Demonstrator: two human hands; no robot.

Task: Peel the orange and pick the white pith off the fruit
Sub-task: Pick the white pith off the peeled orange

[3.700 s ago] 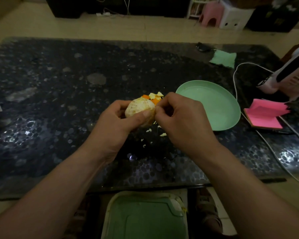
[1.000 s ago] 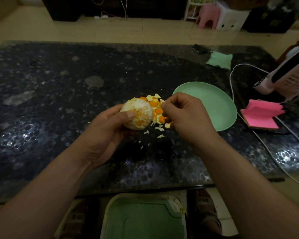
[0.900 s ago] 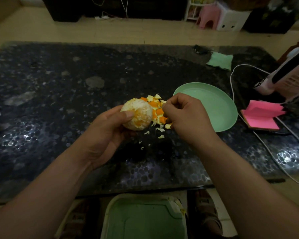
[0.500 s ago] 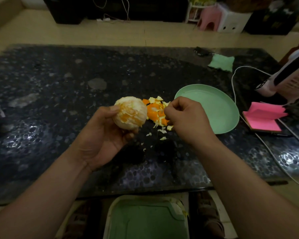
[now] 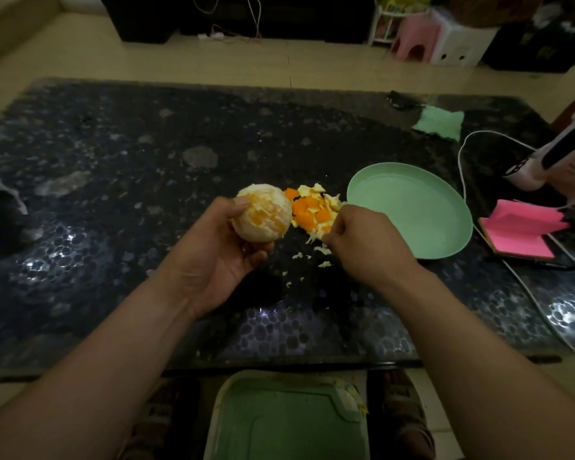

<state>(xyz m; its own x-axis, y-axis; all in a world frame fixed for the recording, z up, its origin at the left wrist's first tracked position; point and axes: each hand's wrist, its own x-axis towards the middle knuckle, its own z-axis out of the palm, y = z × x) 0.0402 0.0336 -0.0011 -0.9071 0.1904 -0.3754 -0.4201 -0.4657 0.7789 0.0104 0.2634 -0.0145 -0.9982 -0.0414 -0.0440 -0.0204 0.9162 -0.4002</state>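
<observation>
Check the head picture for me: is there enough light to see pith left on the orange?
Head view: dim overall, yet the orange in the left hand shows pale pith around bare flesh. Head view: glare spots on the glossy table near its front edge. Head view: right hand shadowed at the fingertips, grip unclear.

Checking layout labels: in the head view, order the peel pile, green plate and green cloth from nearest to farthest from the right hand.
1. peel pile, just left of the right hand.
2. green plate, just right of it.
3. green cloth, far back right.
</observation>
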